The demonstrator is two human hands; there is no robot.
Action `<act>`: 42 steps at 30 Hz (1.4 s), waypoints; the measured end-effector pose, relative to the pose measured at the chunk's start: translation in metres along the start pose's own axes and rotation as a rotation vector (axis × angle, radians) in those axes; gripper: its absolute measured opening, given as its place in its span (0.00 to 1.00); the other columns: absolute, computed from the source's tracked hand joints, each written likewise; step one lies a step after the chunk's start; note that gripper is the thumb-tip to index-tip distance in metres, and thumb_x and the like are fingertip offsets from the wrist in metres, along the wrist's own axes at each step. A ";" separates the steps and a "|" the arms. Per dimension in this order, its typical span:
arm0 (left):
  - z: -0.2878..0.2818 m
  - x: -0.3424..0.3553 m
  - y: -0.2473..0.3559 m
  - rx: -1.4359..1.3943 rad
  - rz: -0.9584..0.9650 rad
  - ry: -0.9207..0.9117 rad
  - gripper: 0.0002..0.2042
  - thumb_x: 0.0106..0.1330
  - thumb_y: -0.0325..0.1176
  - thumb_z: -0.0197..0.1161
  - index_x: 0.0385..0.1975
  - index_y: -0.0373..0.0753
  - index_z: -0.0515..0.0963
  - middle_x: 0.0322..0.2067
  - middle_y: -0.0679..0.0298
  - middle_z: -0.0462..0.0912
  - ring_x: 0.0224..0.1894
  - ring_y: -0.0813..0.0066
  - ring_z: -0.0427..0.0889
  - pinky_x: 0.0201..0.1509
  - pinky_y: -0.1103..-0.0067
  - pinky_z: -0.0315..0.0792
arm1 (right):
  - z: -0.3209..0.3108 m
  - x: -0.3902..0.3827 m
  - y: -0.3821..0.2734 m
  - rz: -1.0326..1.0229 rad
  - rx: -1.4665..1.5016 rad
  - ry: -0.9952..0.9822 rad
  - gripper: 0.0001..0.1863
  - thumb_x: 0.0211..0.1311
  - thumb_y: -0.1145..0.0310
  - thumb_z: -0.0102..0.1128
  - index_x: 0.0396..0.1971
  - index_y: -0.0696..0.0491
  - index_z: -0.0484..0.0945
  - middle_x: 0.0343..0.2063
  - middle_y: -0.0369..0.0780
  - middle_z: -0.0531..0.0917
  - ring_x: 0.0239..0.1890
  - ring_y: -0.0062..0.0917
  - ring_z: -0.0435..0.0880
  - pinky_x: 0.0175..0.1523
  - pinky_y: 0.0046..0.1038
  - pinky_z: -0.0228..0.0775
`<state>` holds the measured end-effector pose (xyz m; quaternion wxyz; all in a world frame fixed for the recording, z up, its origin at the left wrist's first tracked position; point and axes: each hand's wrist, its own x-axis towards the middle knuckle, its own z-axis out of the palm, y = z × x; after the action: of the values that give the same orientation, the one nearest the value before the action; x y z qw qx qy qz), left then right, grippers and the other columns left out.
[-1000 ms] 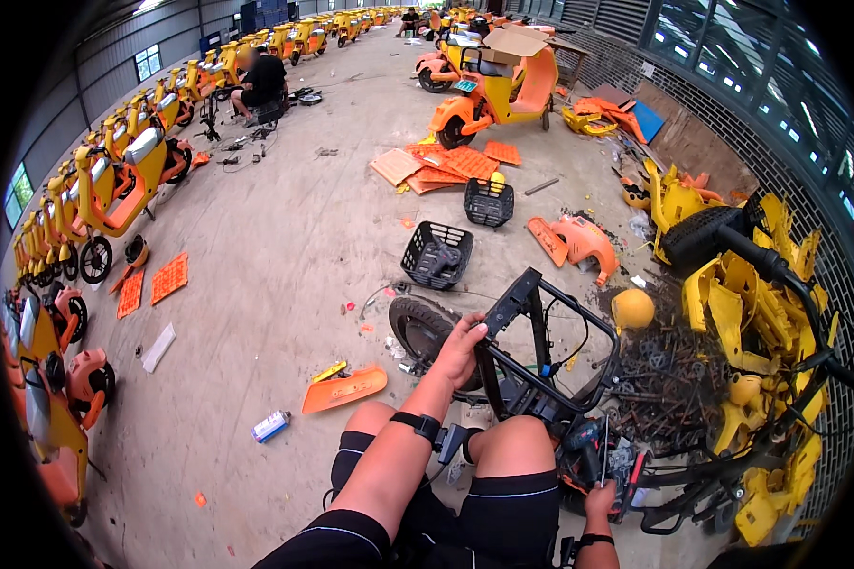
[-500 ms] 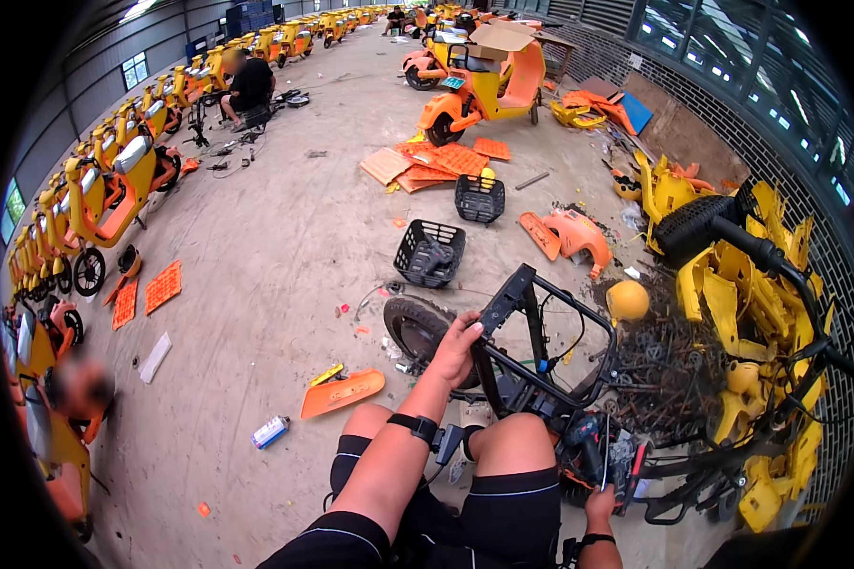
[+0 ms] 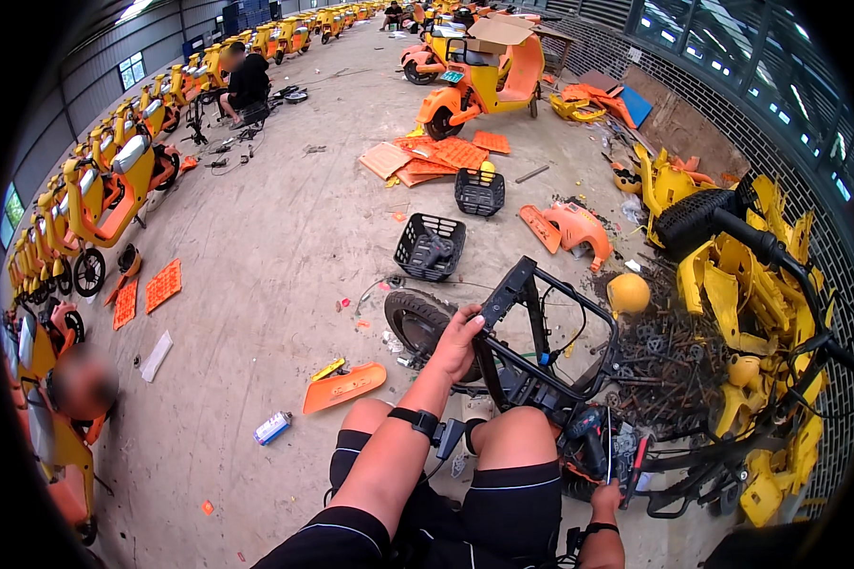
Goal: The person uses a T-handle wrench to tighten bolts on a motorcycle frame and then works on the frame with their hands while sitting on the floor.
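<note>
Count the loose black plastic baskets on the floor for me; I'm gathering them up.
2. One basket lies just beyond the black frame that the left hand holds; the other basket stands farther off, by the flat orange panels. Others may be hidden.

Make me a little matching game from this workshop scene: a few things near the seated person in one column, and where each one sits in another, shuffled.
Things:
1. left hand
2. right hand
3. spray can
4. yellow ball

Places:
A. lying on the concrete floor, left of the knees
B. gripping the black frame beside the tyre
C. down by the power drill, low at the right knee
D. at the edge of the scrap pile, right of the frame

Pairs: 1-B, 2-C, 3-A, 4-D
</note>
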<state>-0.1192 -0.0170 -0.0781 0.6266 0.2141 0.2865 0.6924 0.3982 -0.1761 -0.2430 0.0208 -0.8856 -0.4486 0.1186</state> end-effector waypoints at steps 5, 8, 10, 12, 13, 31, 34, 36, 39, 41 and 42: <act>0.007 -0.004 0.004 -0.041 -0.020 0.026 0.17 0.68 0.32 0.64 0.54 0.44 0.71 0.41 0.68 0.78 0.43 0.76 0.76 0.50 0.76 0.70 | 0.003 0.004 0.003 0.014 -0.004 -0.003 0.16 0.67 0.59 0.56 0.45 0.55 0.78 0.39 0.55 0.84 0.46 0.51 0.82 0.51 0.45 0.72; 0.009 -0.005 0.006 -0.063 -0.014 0.020 0.16 0.68 0.32 0.64 0.53 0.43 0.71 0.41 0.67 0.78 0.42 0.75 0.77 0.50 0.75 0.72 | -0.002 0.002 0.002 0.017 0.003 0.000 0.16 0.67 0.58 0.57 0.44 0.55 0.79 0.39 0.55 0.84 0.46 0.50 0.83 0.51 0.44 0.72; 0.008 -0.004 0.005 -0.063 -0.003 0.020 0.16 0.68 0.32 0.64 0.53 0.43 0.71 0.41 0.67 0.78 0.41 0.74 0.78 0.49 0.74 0.73 | -0.003 0.002 0.002 0.013 0.032 0.008 0.16 0.67 0.58 0.57 0.42 0.55 0.80 0.40 0.54 0.84 0.46 0.49 0.83 0.50 0.45 0.73; 0.007 -0.004 0.004 -0.060 0.007 0.015 0.16 0.68 0.31 0.64 0.53 0.43 0.71 0.41 0.66 0.78 0.41 0.73 0.79 0.49 0.73 0.73 | -0.005 0.003 -0.001 0.020 0.031 0.006 0.16 0.66 0.58 0.57 0.42 0.55 0.81 0.40 0.54 0.84 0.46 0.49 0.83 0.51 0.44 0.73; 0.007 -0.004 0.004 -0.056 0.012 0.011 0.16 0.68 0.31 0.64 0.53 0.43 0.71 0.41 0.66 0.78 0.41 0.73 0.79 0.49 0.73 0.73 | -0.007 0.004 -0.005 0.022 0.031 0.003 0.15 0.66 0.58 0.58 0.42 0.55 0.81 0.40 0.54 0.84 0.46 0.49 0.83 0.51 0.44 0.73; 0.008 -0.005 0.004 -0.032 -0.003 0.038 0.17 0.68 0.32 0.64 0.54 0.44 0.71 0.41 0.68 0.78 0.44 0.77 0.75 0.52 0.76 0.69 | 0.076 0.036 0.055 -0.056 0.072 -0.029 0.18 0.63 0.58 0.59 0.38 0.60 0.83 0.32 0.55 0.86 0.36 0.46 0.87 0.40 0.42 0.78; 0.007 -0.002 0.001 -0.043 0.005 0.025 0.17 0.68 0.33 0.64 0.54 0.44 0.71 0.42 0.69 0.78 0.44 0.77 0.74 0.52 0.75 0.69 | 0.108 0.061 0.089 -0.036 0.079 -0.059 0.18 0.64 0.58 0.57 0.36 0.61 0.82 0.27 0.52 0.85 0.27 0.43 0.87 0.32 0.41 0.78; 0.004 -0.002 0.001 -0.035 0.010 0.024 0.16 0.67 0.33 0.64 0.54 0.44 0.72 0.41 0.69 0.78 0.44 0.77 0.74 0.52 0.75 0.68 | 0.115 0.062 0.089 -0.005 0.079 -0.148 0.18 0.65 0.58 0.56 0.36 0.61 0.82 0.24 0.51 0.85 0.23 0.41 0.86 0.27 0.40 0.78; 0.002 -0.003 0.002 -0.026 0.005 0.016 0.16 0.67 0.33 0.64 0.54 0.44 0.72 0.41 0.69 0.78 0.44 0.77 0.75 0.52 0.76 0.68 | 0.120 0.059 0.088 0.016 0.084 -0.223 0.18 0.65 0.60 0.54 0.35 0.62 0.81 0.21 0.50 0.84 0.19 0.39 0.85 0.24 0.38 0.77; 0.008 0.000 -0.001 -0.051 -0.005 -0.009 0.16 0.67 0.33 0.64 0.53 0.44 0.72 0.41 0.68 0.78 0.44 0.76 0.75 0.51 0.76 0.69 | 0.127 0.066 0.110 0.000 0.074 -0.123 0.16 0.65 0.63 0.53 0.33 0.62 0.81 0.20 0.49 0.84 0.19 0.38 0.85 0.23 0.37 0.76; 0.008 0.000 -0.001 -0.048 -0.002 -0.008 0.16 0.67 0.33 0.64 0.54 0.44 0.72 0.41 0.68 0.78 0.43 0.76 0.75 0.51 0.76 0.69 | 0.126 0.067 0.110 0.028 0.075 -0.170 0.16 0.64 0.64 0.52 0.33 0.62 0.81 0.19 0.49 0.84 0.18 0.37 0.85 0.23 0.37 0.76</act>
<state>-0.1134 -0.0157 -0.0728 0.6333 0.2017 0.2673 0.6977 0.4946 -0.1971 -0.3936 0.0141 -0.8771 -0.4318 0.2101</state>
